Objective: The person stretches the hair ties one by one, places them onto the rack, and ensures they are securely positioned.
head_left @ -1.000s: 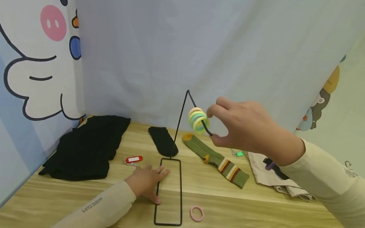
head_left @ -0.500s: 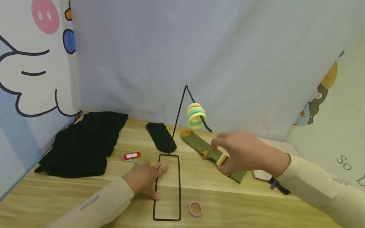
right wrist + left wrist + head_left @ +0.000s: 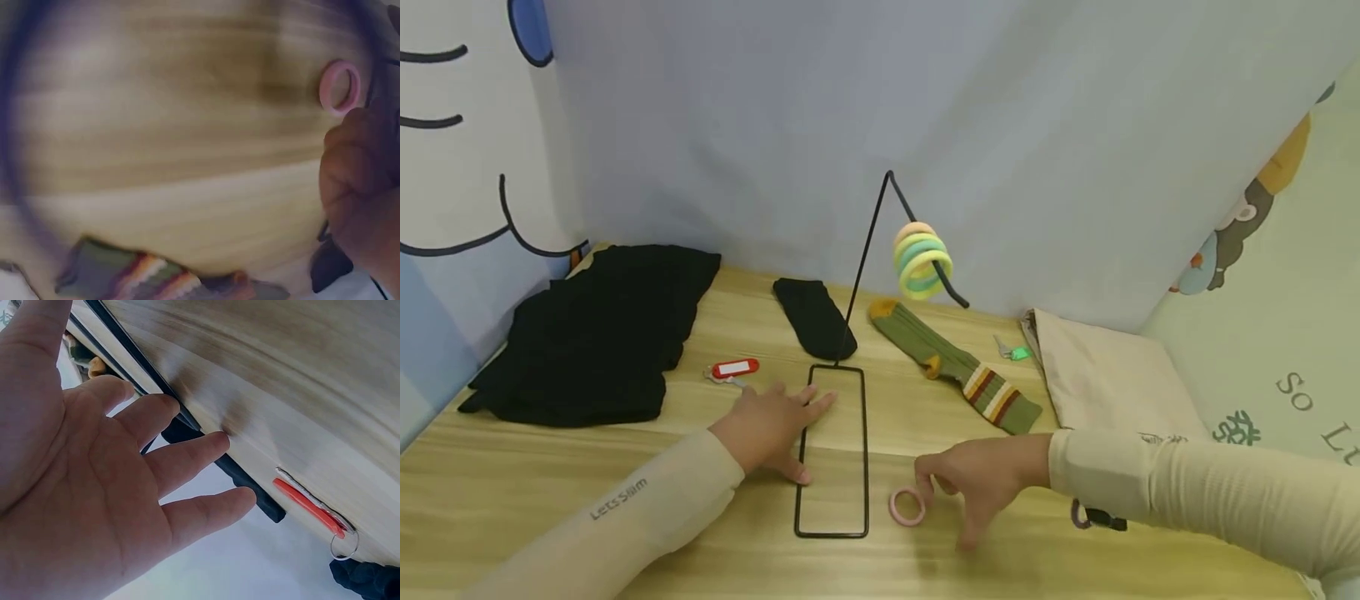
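My left hand (image 3: 767, 429) lies with fingers spread across the left bar of a black wire stand's rectangular base (image 3: 866, 450). In the left wrist view its palm and fingers (image 3: 194, 459) show extended. Low over the table, my right hand (image 3: 981, 479) has its index fingertip right at the edge of a pink ring (image 3: 907, 522), thumb held well apart. The right wrist view also shows the pink ring (image 3: 325, 94) beside the fingertips. Several pastel rings (image 3: 917, 250), in peach, yellow and mint, hang on the stand's sloping arm (image 3: 953, 292).
Behind the stand lie a black sock (image 3: 812, 321) and a green striped sock (image 3: 951, 358). A key with a red tag (image 3: 735, 367) and black cloth (image 3: 595, 333) are left. On the right are a green-tagged key (image 3: 1019, 353), beige cloth (image 3: 1112, 367) and a small dark item (image 3: 1105, 520).
My right hand has left the end of the stand's arm and come down to the pink ring. The left hand stays on the base. The head view has tilted downward.
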### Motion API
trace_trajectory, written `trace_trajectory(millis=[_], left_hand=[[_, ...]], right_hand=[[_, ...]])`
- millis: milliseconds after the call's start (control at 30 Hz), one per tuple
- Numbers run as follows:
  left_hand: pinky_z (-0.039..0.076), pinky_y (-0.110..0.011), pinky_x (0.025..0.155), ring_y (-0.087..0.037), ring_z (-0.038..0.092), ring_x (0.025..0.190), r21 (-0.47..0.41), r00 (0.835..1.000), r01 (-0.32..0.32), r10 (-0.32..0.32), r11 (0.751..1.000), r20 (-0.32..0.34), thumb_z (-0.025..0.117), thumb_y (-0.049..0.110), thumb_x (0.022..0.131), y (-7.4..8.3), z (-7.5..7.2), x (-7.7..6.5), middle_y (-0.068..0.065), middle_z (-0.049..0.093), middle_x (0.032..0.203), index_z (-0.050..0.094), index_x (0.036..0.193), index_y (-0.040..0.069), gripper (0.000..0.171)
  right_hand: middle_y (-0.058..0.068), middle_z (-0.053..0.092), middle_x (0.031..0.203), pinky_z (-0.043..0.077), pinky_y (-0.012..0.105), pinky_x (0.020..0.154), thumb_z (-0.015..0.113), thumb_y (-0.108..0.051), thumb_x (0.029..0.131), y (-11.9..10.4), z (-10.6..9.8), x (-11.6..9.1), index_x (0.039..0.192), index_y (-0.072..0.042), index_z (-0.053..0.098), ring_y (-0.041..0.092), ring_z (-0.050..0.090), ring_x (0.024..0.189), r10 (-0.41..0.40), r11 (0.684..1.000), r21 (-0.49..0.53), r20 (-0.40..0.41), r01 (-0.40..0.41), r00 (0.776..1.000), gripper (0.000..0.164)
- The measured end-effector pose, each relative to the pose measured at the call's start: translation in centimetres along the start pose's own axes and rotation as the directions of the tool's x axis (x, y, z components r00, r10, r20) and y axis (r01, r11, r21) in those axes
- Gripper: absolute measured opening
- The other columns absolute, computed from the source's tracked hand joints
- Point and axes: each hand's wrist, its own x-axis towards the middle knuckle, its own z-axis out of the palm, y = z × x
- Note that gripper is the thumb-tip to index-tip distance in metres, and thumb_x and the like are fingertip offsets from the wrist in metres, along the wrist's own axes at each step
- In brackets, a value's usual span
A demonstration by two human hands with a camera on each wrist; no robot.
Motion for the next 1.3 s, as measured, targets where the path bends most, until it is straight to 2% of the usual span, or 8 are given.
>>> trace_trajectory(millis=[67,133,367,500,733,1033,1167,1300], left_hand=[[0.031,-0.066,0.094,-0.042,0.033,0.132,0.0,1.0,0.005,-0.005,1.0,-0.002,0.075,0.055,0.065,-0.1,-0.3,0.0,-0.005,0.03,0.151,0.024,0.148,0.023,0.102],[0.032,-0.065,0.095,-0.043,0.032,0.132,-0.004,1.0,0.006,-0.006,1.0,-0.002,0.075,0.055,0.065,-0.2,-0.6,0.0,-0.005,0.029,0.151,0.024,0.148,0.023,0.102],[0.031,-0.065,0.096,-0.042,0.03,0.134,0.008,1.0,0.019,-0.019,1.0,0.003,0.074,0.055,0.065,0.1,-1.1,0.2,-0.003,0.028,0.152,0.023,0.148,0.026,0.102],[0.029,-0.065,0.098,-0.042,0.028,0.135,0.002,1.0,0.017,-0.017,1.0,0.013,0.075,0.054,0.066,0.4,-1.5,0.1,-0.004,0.027,0.152,0.022,0.148,0.025,0.102],[0.03,-0.063,0.098,-0.04,0.026,0.136,0.011,0.999,0.032,-0.033,0.999,0.034,0.074,0.054,0.067,0.7,-2.0,-0.2,-0.002,0.026,0.153,0.021,0.149,0.026,0.101],[0.029,-0.065,0.098,-0.041,0.025,0.137,-0.038,0.998,0.048,-0.046,0.998,0.045,0.075,0.053,0.065,0.2,-0.8,-0.6,-0.002,0.027,0.153,0.022,0.148,0.026,0.102],[0.028,-0.066,0.098,-0.041,0.026,0.136,-0.049,0.998,0.052,-0.05,0.997,0.038,0.076,0.053,0.064,0.2,-0.6,-0.5,-0.001,0.028,0.152,0.024,0.148,0.027,0.102],[0.027,-0.067,0.098,-0.042,0.027,0.135,-0.046,0.999,0.047,-0.046,0.998,0.024,0.076,0.054,0.062,0.3,-0.4,-0.2,-0.001,0.029,0.152,0.025,0.147,0.027,0.103]], right_hand=[[-0.01,0.04,0.074,0.033,0.016,0.06,0.081,-0.022,0.07,-0.1,0.0,0.3,0.096,-0.016,0.047,0.001,0.038,0.067,-0.017,0.992,0.126,0.049,0.011,0.999,0.043],[-0.009,0.035,0.069,0.029,0.016,0.058,0.08,-0.019,0.07,-0.1,0.0,0.6,0.094,-0.015,0.048,0.002,0.034,0.064,-0.047,0.987,0.154,0.046,0.04,0.998,0.04],[-0.012,0.043,0.064,0.032,0.016,0.053,0.079,-0.022,0.067,-0.1,0.2,1.7,0.102,-0.023,0.04,0.0,0.033,0.056,-0.108,0.987,-0.134,-0.139,0.09,0.984,0.052],[-0.015,0.051,0.068,0.036,0.016,0.055,0.08,-0.023,0.066,0.4,0.5,2.3,0.104,-0.023,0.04,-0.001,0.036,0.056,-0.115,0.974,-0.214,-0.177,0.076,0.977,0.055],[-0.017,0.05,0.068,0.037,0.014,0.055,0.074,-0.021,0.071,1.0,1.0,3.3,0.098,-0.023,0.047,-0.003,0.037,0.056,-0.142,0.959,-0.27,-0.21,0.082,0.967,0.038],[-0.017,0.05,0.067,0.035,0.012,0.054,0.073,-0.021,0.069,1.8,2.7,4.6,0.095,-0.021,0.054,-0.005,0.037,0.057,-0.209,0.974,-0.152,-0.311,0.168,0.927,0.032],[-0.017,0.041,0.056,0.029,0.013,0.046,0.074,-0.018,0.071,1.6,3.4,4.7,0.094,-0.022,0.056,-0.006,0.03,0.047,-0.2,0.978,-0.023,-0.358,0.205,0.912,0.03],[-0.016,0.04,0.048,0.027,0.009,0.039,0.073,-0.011,0.073,0.7,4.0,4.3,0.096,-0.017,0.055,-0.01,0.028,0.039,-0.218,0.951,0.119,-0.393,0.285,0.893,0.029]])
